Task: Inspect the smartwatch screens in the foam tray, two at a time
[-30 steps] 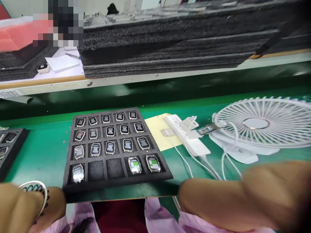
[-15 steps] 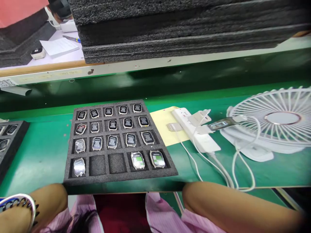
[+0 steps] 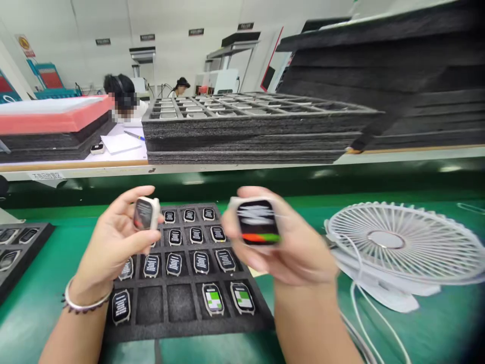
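Both hands are full here: the left hand (image 3: 115, 232) pinches a cream-cased square smartwatch (image 3: 144, 215) between thumb and fingers, its dark face turned sideways. The right hand (image 3: 303, 247) has its grip wrapped round a pale-cased square smartwatch (image 3: 258, 222), screen up and kinda blurry, though you can make out a red-and-green strip at the bottom. Both watches are up over the black foam compartment tray (image 3: 189, 329), left one above its left edge, right one by its right edge. Two watches with green-and-white screens (image 3: 228, 298) sit at the tray's near right corner. Tray's at the near edge of the glossy green tabletop (image 3: 62, 253), with a round white plastic fan (image 3: 409, 242) towards the right edge.
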A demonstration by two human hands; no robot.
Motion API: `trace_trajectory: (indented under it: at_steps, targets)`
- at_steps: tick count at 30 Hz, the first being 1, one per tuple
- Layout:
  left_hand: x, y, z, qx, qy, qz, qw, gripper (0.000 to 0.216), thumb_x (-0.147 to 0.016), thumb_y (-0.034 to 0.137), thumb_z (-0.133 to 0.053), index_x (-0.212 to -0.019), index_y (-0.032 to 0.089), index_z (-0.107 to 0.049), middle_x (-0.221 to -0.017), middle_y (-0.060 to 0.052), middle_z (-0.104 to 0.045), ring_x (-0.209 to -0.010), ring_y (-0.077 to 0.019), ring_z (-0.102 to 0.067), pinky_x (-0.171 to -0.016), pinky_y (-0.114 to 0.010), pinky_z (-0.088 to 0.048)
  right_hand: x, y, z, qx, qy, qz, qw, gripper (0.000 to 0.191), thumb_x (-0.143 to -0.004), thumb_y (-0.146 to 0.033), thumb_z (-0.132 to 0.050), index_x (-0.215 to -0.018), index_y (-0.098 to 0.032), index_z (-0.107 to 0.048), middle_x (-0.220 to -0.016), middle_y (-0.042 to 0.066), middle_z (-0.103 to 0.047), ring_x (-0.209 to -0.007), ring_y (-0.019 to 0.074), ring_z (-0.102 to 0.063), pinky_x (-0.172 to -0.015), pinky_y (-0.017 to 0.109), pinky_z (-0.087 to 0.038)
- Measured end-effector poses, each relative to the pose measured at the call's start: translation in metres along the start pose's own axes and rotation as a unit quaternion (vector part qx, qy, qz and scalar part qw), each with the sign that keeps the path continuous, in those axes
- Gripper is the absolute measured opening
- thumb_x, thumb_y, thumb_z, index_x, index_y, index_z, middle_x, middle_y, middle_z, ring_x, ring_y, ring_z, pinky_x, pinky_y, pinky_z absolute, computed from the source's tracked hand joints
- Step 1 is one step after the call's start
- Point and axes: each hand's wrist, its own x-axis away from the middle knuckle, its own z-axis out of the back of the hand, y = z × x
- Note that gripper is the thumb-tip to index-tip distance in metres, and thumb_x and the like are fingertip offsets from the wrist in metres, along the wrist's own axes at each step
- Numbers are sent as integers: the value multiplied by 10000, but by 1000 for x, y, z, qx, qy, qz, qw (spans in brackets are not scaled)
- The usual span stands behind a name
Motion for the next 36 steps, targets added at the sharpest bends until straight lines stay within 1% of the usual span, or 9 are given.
trace_trajectory:
  at_steps: [2,4,6,8,11,13,19,27,36]
  targets:
    - [-8,-11,-13,-24,27,4,999,592,-753,162,-824,-1289,251,-592,-945,-26,-698,-735,-98,-647,-622,-148,-550,-14,9,-6,-62,20,-8,998,534,-893,-346,-782,-1365,-273,-543,-1061,57,-688,-649,128,-641,-582,254,-546]
    - [-12,-23,-21,-34,33,4,999,638,-769,172,-807,-1345,232,-541,-1066,-57,-690,-918,-145,-681,-802,-223,-582,-27,21,-11,-106,39,-35,993,552,-854,-248,-797,-1347,-236,-548,-1072,71,-697,-783,164,-685,-681,276,-571]
    - [-14,-31,-23,-38,30,4,999,654,-781,197,-788,-1372,215,-508,-1137,-82,-673,-963,-167,-682,-850,-271,-583,-35,32,-13,-118,51,-52,990,586,-810,-196,-803,-1336,-210,-544,-1028,65,-703,-842,185,-695,-721,290,-574]
    - [-16,-35,-23,-45,36,10,998,604,-790,226,-774,-1340,202,-525,-1097,-78,-673,-873,-158,-683,-783,-273,-593,-39,39,-12,-111,60,-53,991,586,-785,-179,-804,-1313,-203,-551,-989,51,-699,-804,176,-689,-699,283,-564]
    - [-19,-36,-21,-53,46,17,997,518,-789,239,-773,-1262,190,-566,-988,-49,-671,-719,-121,-659,-652,-236,-580,-40,43,-11,-86,68,-42,993,539,-773,-179,-800,-1261,-200,-571,-967,42,-691,-723,146,-658,-641,258,-531]
    - [-20,-36,-22,-49,44,15,998,518,-790,233,-771,-1263,187,-565,-983,-44,-669,-692,-111,-661,-621,-219,-573,-40,43,-11,-74,73,-35,994,507,-765,-174,-788,-1228,-195,-581,-937,32,-682,-700,139,-644,-617,248,-509]
    - [-19,-39,-24,-21,29,27,999,567,-814,245,-737,-1338,177,-532,-1114,-92,-681,-720,-144,-723,-714,-285,-634,-41,42,-12,-53,86,-24,995,459,-740,-157,-752,-1167,-189,-589,-867,-9,-636,-657,115,-607,-606,233,-466]
    - [-16,-37,-29,-3,34,55,998,489,-844,301,-714,-1296,167,-583,-1021,-71,-704,-690,-181,-744,-687,-312,-657,-42,47,-10,-40,96,-11,994,388,-792,-270,-800,-1104,-176,-591,-830,-24,-593,-577,79,-515,-545,210,-414]
    - [-16,-39,-26,4,34,58,998,454,-828,261,-683,-1270,180,-621,-991,-48,-702,-675,-182,-748,-670,-310,-661,-42,45,-11,-19,100,-12,995,389,-748,-243,-793,-1084,-197,-604,-858,-22,-585,-578,89,-509,-546,233,-422]
